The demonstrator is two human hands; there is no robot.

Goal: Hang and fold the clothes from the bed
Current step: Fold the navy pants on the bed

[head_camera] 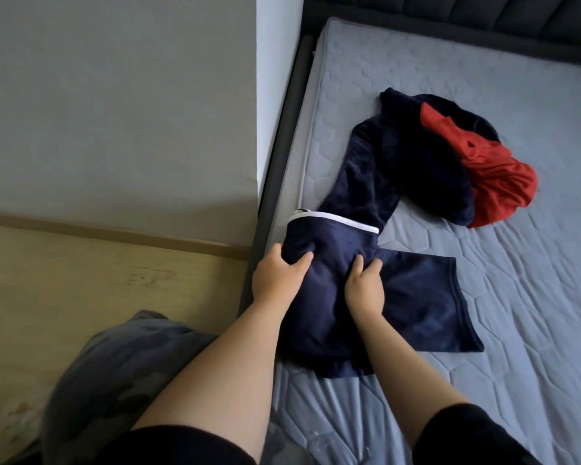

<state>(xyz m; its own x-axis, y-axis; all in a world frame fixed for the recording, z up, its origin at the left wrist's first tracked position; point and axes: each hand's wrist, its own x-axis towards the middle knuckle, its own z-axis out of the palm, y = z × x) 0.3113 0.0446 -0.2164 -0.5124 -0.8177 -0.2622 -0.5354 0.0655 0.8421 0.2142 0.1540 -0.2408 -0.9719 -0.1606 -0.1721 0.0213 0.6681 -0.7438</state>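
A navy garment with a white trim band (416,297) lies partly folded at the near left edge of the grey mattress (517,380). My left hand (275,280) grips its left side near the trim, thumb and fingers curled into the cloth. My right hand (364,286) pinches a bunch of the fabric at the garment's middle. Behind it, a dark fleece garment (416,162) stretches toward the headboard, with a red garment (497,182) crumpled on its right side.
A dark bed frame rail (282,146) runs along the mattress's left side, next to a white wall corner (275,78). Wooden floor (98,280) lies to the left. The padded headboard (483,15) is at the far end.
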